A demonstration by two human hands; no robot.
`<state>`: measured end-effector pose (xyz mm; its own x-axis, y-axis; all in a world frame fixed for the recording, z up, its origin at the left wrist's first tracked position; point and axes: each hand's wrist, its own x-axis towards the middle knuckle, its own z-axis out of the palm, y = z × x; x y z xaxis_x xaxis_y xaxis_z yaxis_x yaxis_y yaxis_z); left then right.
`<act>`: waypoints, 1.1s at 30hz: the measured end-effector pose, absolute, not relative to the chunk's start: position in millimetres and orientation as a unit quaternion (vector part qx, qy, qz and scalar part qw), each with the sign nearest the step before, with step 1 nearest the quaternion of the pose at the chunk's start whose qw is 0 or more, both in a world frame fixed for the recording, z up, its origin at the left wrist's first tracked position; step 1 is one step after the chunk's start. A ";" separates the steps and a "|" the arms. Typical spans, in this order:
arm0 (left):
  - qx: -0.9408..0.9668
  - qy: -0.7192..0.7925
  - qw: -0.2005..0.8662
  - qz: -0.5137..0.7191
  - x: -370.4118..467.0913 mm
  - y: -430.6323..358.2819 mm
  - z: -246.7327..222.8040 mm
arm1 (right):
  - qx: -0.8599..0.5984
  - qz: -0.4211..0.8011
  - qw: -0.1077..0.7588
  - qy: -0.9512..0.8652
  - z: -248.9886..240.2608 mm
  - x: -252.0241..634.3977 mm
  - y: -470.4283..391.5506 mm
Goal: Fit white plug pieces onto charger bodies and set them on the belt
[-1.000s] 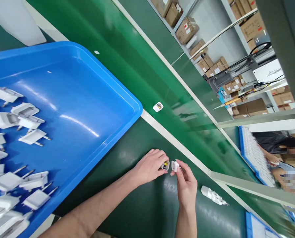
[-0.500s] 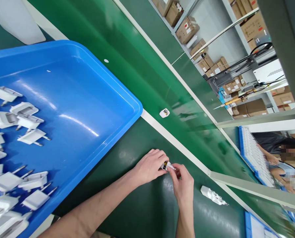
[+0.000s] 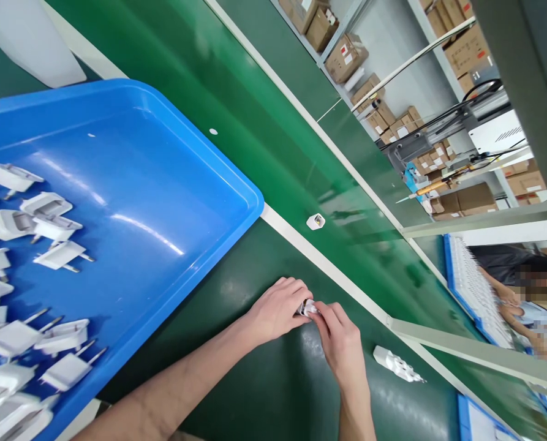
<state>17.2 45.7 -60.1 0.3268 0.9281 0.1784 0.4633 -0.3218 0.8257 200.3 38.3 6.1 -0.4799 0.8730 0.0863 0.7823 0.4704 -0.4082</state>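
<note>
My left hand is closed round a small white charger housing, whose open end faces right over the dark green worktop. At that end, my right hand pinches a small white plastic piece against the housing. The fingertips hide most of this piece, so I cannot tell how far in it sits. To the right, a row of white plastic pieces with thin metal tips lies on the worktop. Left of my hands stands a blue tray with several white plug housings, some showing two pins.
Beyond the worktop's pale edge strip runs a green belt carrying another white charger housing and a small white disc. A metal post rises at right. A co-worker sits near another blue tray. Boxes fill shelves behind.
The housing and the disc on the belt have shifted right and towards me. My right hand has turned slightly, its wrist swinging right, and the white piece sits closer against the held housing.
</note>
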 end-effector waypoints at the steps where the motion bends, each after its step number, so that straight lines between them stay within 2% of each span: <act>1: 0.739 0.471 0.341 0.340 17.3 45.6 -60.2 | -0.480 0.153 0.131 -0.854 7.0 199.8 39.9; 12: 0.735 0.465 0.344 0.354 18.7 45.3 -64.3 | -0.438 0.148 0.092 -0.882 11.6 204.3 51.8; 25: 0.729 0.475 0.339 0.358 17.8 44.3 -61.3 | -0.360 0.074 0.046 -0.929 13.3 202.5 60.5; 33: 0.722 0.472 0.364 0.351 15.6 44.1 -57.4 | -0.359 0.071 0.113 -0.924 -7.6 209.4 56.9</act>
